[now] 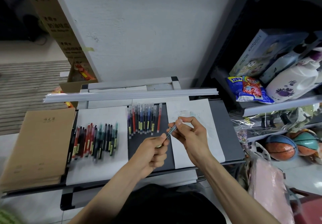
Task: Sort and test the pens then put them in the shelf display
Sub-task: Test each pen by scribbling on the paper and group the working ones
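Note:
Both hands hold one clear-barrelled pen [171, 131] above the dark table [228, 133]. My left hand [153, 151] grips its lower end. Its upper end, which looks like the cap, is pinched by my right hand [188, 133]. A loose fan of red, pink, green and dark pens [94, 139] lies on white paper at the left. A neat row of several capped pens [143, 118], purple, red, blue and dark, lies side by side in the middle. Under my right hand is a white test sheet [193, 112] with faint scribbles.
A stack of brown notebooks [40, 143] sits at the table's left edge. Long white strips [130, 95] lie across the back. A grey shelf [278, 104] at the right holds snack packets, boxes and a white bottle, with balls below. Cardboard boxes stand at the back left.

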Demonstrator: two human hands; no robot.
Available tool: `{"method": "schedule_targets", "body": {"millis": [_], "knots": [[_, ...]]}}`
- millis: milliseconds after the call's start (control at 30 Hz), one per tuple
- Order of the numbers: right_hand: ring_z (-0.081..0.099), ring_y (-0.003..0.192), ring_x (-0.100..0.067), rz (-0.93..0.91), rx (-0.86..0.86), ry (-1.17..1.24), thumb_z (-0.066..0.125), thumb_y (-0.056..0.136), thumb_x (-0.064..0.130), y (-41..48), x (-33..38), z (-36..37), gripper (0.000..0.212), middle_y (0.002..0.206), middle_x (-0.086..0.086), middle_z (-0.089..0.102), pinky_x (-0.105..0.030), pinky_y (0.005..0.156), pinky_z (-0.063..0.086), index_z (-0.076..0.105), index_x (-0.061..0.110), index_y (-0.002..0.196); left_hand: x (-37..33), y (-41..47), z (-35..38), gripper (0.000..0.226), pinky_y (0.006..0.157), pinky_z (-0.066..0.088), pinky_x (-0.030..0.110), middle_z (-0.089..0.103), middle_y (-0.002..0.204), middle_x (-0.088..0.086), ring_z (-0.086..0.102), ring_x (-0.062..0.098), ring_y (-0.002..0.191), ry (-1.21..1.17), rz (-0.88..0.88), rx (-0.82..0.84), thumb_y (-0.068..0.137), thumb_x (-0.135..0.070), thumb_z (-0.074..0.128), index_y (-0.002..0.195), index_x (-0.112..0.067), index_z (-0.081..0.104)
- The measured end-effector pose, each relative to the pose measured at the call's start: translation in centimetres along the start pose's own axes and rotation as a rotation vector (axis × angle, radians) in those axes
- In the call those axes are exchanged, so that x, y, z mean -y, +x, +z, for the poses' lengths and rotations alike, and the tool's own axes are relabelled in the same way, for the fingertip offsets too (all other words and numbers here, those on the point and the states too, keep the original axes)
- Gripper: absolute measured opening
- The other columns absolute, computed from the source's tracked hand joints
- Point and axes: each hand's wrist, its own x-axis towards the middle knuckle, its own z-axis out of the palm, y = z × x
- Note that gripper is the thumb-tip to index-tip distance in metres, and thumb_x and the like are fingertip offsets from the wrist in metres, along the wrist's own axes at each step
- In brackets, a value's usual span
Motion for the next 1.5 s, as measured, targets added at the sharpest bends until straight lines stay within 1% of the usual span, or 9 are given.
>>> {"method": "schedule_targets", "body": {"millis": [167,300,433,600,767,833,933,1300,1500], "knots": [[0.076,0.089,-0.038,-0.006,0.085,-0.102,0.063,0.102,0.010,0.7,0.2,-0.1,0.019,0.097,-0.023,0.077,-0.040,0.088,0.062,0.061,-0.001,0.117,0.7,0.5,-1.3,0.037,0.052,0.040,0.027,0.053,0.066,0.004,0.046,0.017,0.055,0.361,0.126,-0.033,0.109,-0.033,0.051,0.093,-0.005,0.069],[0.076,0.086,-0.020,-0.038,0.062,-0.428,0.065,0.102,0.021,1.6,-1.5,-1.3,0.015,0.095,-0.005,0.079,-0.034,0.082,0.060,0.072,0.018,0.115,1.1,1.2,-2.8,0.017,0.062,0.054,0.028,0.076,0.082,0.001,0.071,0.019,0.071,0.766,0.216,-0.099,0.109,-0.020,0.051,0.109,-0.019,0.068],[0.068,0.092,-0.002,-0.031,-0.045,-0.911,0.063,0.100,0.038,2.1,-3.1,-5.2,0.022,0.106,0.013,0.073,-0.021,0.080,0.052,0.068,0.030,0.120,0.2,1.9,-5.2,0.012,0.063,0.058,0.023,0.076,0.086,0.002,0.073,0.011,0.071,0.820,0.214,-0.312,0.106,-0.015,0.056,0.107,-0.019,0.067],[0.054,0.124,-0.023,-0.153,-0.175,-1.407,0.061,0.098,0.027,2.7,-5.2,-10.3,0.034,0.134,0.003,0.061,-0.041,0.092,0.054,0.062,0.021,0.132,-2.0,3.5,-10.0,0.008,0.075,0.057,0.034,0.075,0.088,-0.004,0.073,0.024,0.080,0.934,0.305,-0.694,0.099,-0.018,0.068,0.093,-0.020,0.073],[0.041,0.141,-0.034,-0.137,-0.130,-1.645,0.065,0.092,0.022,3.7,-6.1,-12.4,0.057,0.156,-0.008,0.042,-0.050,0.107,0.046,0.050,0.020,0.147,-3.3,5.5,-13.8,0.033,0.051,0.038,0.022,0.068,0.064,0.009,0.054,0.017,0.053,1.098,0.280,-0.855,0.095,-0.017,0.069,0.063,-0.010,0.064],[0.042,0.139,-0.036,-0.130,-0.106,-1.669,0.064,0.093,0.018,4.1,-6.3,-12.4,0.056,0.156,-0.011,0.041,-0.049,0.104,0.049,0.050,0.021,0.147,-3.7,6.4,-14.4,0.036,0.049,0.034,0.024,0.068,0.060,0.010,0.053,0.015,0.051,1.141,0.260,-0.885,0.095,-0.018,0.071,0.061,-0.005,0.065],[0.047,0.129,-0.039,-0.184,-0.132,-1.636,0.064,0.091,0.005,4.6,-6.4,-12.4,0.048,0.144,-0.016,0.051,-0.047,0.091,0.055,0.061,0.017,0.137,-4.2,7.2,-14.2,0.014,0.066,0.044,0.027,0.076,0.082,0.017,0.064,0.027,0.069,1.137,0.238,-0.884,0.094,-0.019,0.072,0.089,-0.006,0.077],[0.058,0.102,-0.033,-0.249,-0.164,-1.542,0.061,0.094,-0.002,6.3,-6.4,-12.6,0.019,0.104,-0.010,0.065,-0.041,0.070,0.055,0.073,0.005,0.107,-4.7,8.6,-14.4,0.020,0.074,0.054,0.038,0.069,0.079,0.017,0.066,0.035,0.077,1.206,0.223,-0.819,0.091,-0.017,0.076,0.081,-0.014,0.059],[0.061,0.077,-0.024,-0.295,-0.149,-1.408,0.060,0.097,0.000,5.8,-6.1,-11.4,0.017,0.100,-0.003,0.063,-0.034,0.065,0.052,0.072,0.010,0.103,-4.7,8.4,-14.5,0.035,0.088,0.058,0.039,0.076,0.110,0.016,0.071,0.035,0.099,1.174,0.195,-0.779,0.094,-0.025,0.074,0.121,-0.003,0.073]]}}
